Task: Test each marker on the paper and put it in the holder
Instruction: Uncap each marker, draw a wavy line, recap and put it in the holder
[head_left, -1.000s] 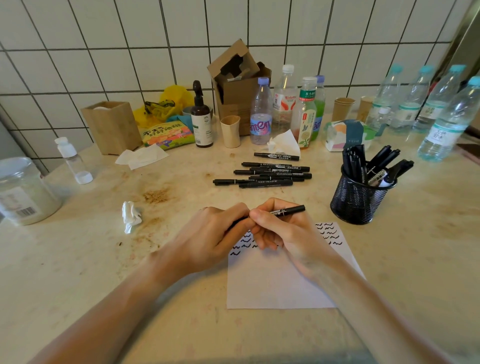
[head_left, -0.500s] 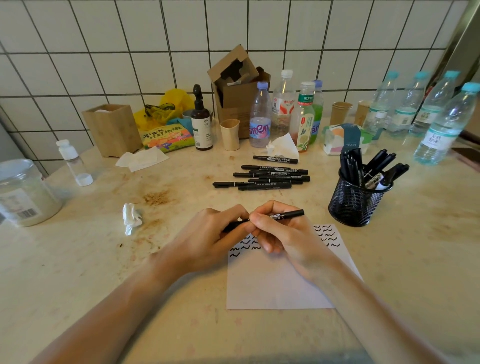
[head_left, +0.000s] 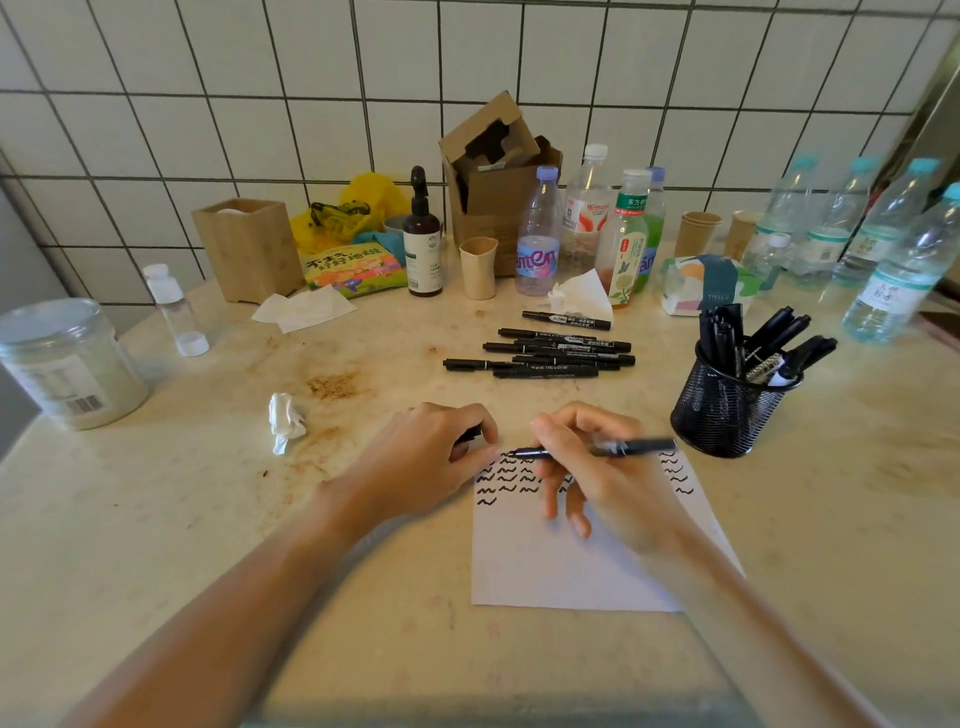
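My right hand (head_left: 597, 467) grips an uncapped black marker (head_left: 623, 448) that lies level over the top edge of the white paper (head_left: 571, 566), its tip pointing left. My left hand (head_left: 431, 457) is curled around the marker's black cap (head_left: 470, 434), a short gap away from the tip. Rows of black squiggles cover the top of the paper. Several black markers (head_left: 545, 353) lie in a loose pile behind my hands. The black mesh holder (head_left: 727, 415), to the right of the paper, holds several markers.
Water and drink bottles (head_left: 540, 244), a cardboard box (head_left: 498, 176), paper cups and a tissue pack line the tiled wall. A wooden box (head_left: 249, 249), a plastic jar (head_left: 67, 364) and a crumpled tissue (head_left: 284, 420) sit to the left.
My hands have pulled apart: the cap came off in my left hand, and my right hand moved right with the uncapped marker.
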